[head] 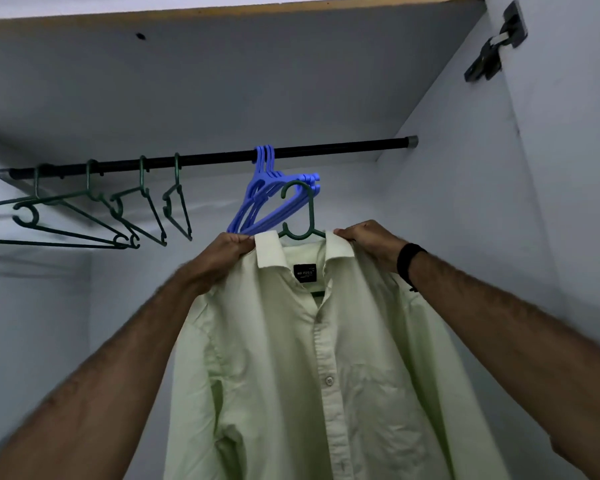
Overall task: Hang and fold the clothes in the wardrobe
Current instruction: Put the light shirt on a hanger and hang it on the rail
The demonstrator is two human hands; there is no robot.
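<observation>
Left hand [227,252]: ours, raised at centre frame, fingers curled over the shirt's left shoulder beside the collar, clamped on cloth and, we judge, on the hanger arm beneath it.

Right hand [369,242]: at two o'clock from the collar label, fingers closed on the other collar edge; a black wristband [409,263] sits just behind it. We judge the two-sided grip keeps the garment level and the hook upright for the rail.

Shirt [312,368]: pale green, buttoned, hanging from both hands down to six o'clock, front toward us.

Green hanger [300,216]: inside the shirt, only its hook and neck showing at twelve o'clock above the collar. The hook is below the rail and not yet on it.

Rail [343,148]: black bar across the wardrobe from nine to two o'clock, above the hands.

Blue hangers [270,199]: a bunch hooked on the rail just at eleven o'clock from the green hook, overlapping behind it; we expect to steer right of them, where the bar is bare.

Green empty hangers [125,209]: several at nine o'clock, hooked along the rail and swung askew.

Door hinge [495,46]: at one o'clock, on the side wall.
</observation>
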